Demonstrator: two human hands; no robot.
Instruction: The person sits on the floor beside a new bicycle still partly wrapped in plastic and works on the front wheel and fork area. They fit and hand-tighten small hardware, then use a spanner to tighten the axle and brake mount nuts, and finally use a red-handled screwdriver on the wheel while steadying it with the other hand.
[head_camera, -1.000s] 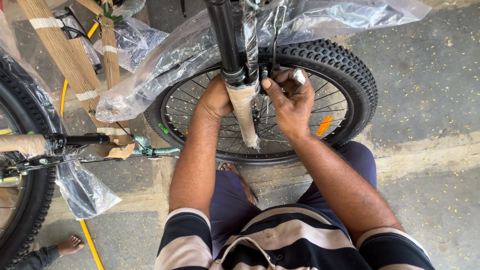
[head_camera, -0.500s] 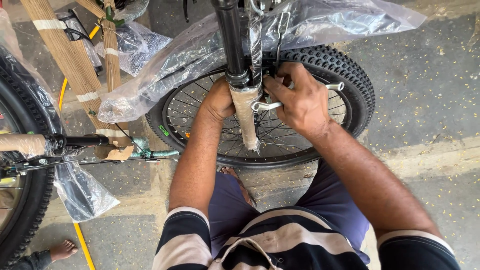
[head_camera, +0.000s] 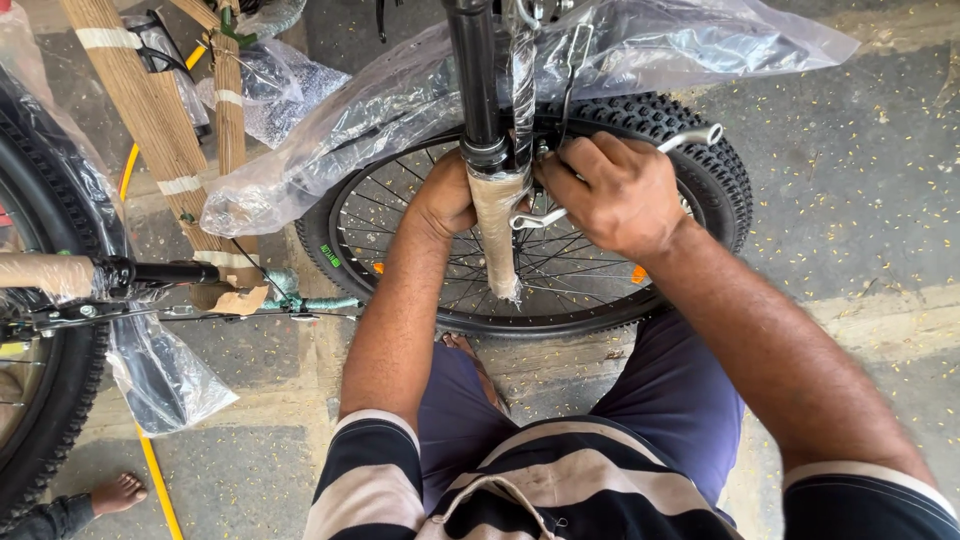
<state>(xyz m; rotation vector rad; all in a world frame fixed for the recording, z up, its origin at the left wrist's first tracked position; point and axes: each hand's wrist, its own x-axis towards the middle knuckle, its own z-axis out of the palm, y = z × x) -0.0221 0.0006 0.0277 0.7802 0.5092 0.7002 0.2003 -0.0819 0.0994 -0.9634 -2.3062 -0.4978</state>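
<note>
Compared with a moment ago, right hand (head_camera: 615, 195) sitting lower on the fork and wrench (head_camera: 610, 180) swung so its far end is now pointing up to the right, over the tyre. Going from big to small: black bicycle wheel (head_camera: 690, 160) standing upright on the floor, plastic wrapping (head_camera: 380, 110) still hanging over the frame above it, fork leg (head_camera: 497, 215) with brown paper sleeve running down in front of the spokes. Left hand (head_camera: 440, 200) closing around the fork leg from the left, seemingly bracing it. Right hand clenching the silver wrench beside the fork, near the brake area; what the wrench head is gripping cannot be told. Judging from this, wheel already sitting in the fork, tightening still going on, wrapping and paper sleeve not yet removed. Working on a grey concrete floor (head_camera: 850, 230) scattered with small yellow specks. Second wrapped bicycle (head_camera: 60, 280) lying at the left, another person's bare foot (head_camera: 118, 492) showing at the bottom left corner.
</note>
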